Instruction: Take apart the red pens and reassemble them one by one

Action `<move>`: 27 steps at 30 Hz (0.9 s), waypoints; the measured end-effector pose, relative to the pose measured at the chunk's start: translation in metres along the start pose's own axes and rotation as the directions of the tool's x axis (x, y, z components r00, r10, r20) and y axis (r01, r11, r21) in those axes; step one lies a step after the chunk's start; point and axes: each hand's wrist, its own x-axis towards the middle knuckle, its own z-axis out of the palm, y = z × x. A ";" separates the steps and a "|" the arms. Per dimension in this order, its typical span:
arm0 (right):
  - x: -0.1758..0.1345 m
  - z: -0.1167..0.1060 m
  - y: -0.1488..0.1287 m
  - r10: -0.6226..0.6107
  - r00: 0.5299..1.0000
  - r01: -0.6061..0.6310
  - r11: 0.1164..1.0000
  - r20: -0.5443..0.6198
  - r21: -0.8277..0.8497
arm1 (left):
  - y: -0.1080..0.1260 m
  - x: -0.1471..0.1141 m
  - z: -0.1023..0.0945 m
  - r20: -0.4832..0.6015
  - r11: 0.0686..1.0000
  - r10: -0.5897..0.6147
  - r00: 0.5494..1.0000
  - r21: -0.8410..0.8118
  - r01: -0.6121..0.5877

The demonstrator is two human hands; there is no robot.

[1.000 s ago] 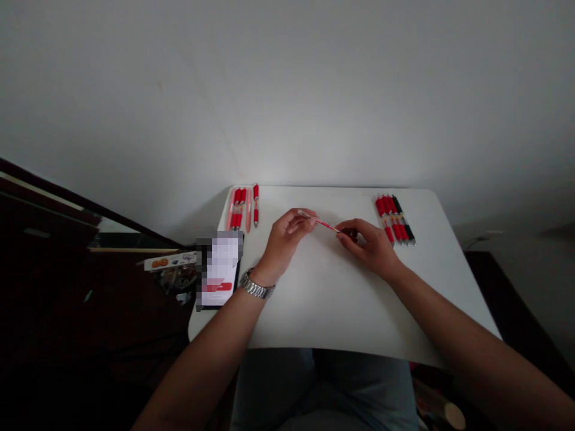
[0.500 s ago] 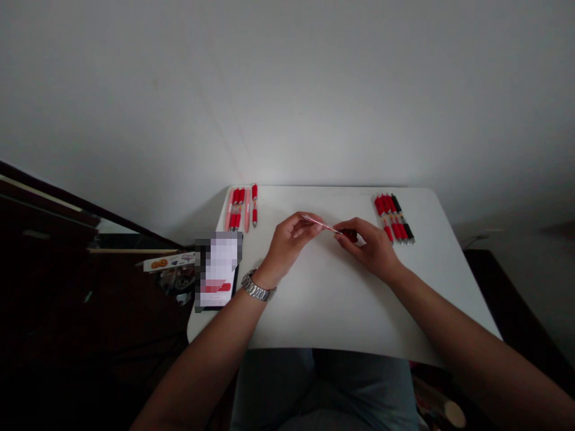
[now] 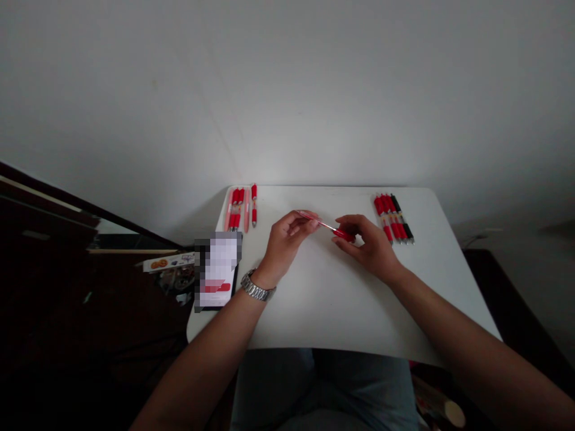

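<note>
Rod (image 3: 327,225), thin, glossy, pinkish, pinched in left hand (image 3: 290,233), bright red piece (image 3: 344,234) held in loosely curled right hand (image 3: 369,240)

a lit phone (image 3: 221,272) lies on the left of a white table (image 3: 323,314).

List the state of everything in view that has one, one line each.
Left hand: closed on the slim rod
Right hand: closed on the red piece
Slim rod: slanted, one end at the red piece
Red piece: held
Phone: screen lit
Wristwatch: worn
Left-side pens: lying down
Right-side pens: lying side by side
</note>
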 end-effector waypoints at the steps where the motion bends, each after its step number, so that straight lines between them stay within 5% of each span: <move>1: 0.000 0.000 0.001 0.006 1.000 -0.006 1.000 -0.011 0.000 | -0.001 0.000 -0.001 -0.010 1.000 -0.001 1.000 -0.010 0.001; 9: 0.000 -0.007 -0.008 0.040 0.996 -0.037 0.999 0.085 -0.033 | 0.001 -0.001 0.001 0.033 1.000 -0.015 0.999 -0.019 0.016; 15: -0.002 -0.004 -0.001 0.092 0.996 -0.092 0.994 -0.009 -0.052 | -0.001 0.001 -0.001 -0.034 1.000 0.004 0.999 -0.028 -0.005; 21: 0.000 -0.009 -0.007 0.066 0.994 -0.060 0.995 0.084 -0.074 | 0.000 0.000 0.001 -0.011 1.000 0.000 1.000 -0.020 0.000; 27: -0.001 -0.004 0.001 0.083 0.996 -0.084 0.995 -0.034 -0.048 | 0.001 0.002 0.001 -0.063 0.999 -0.002 0.998 -0.047 -0.001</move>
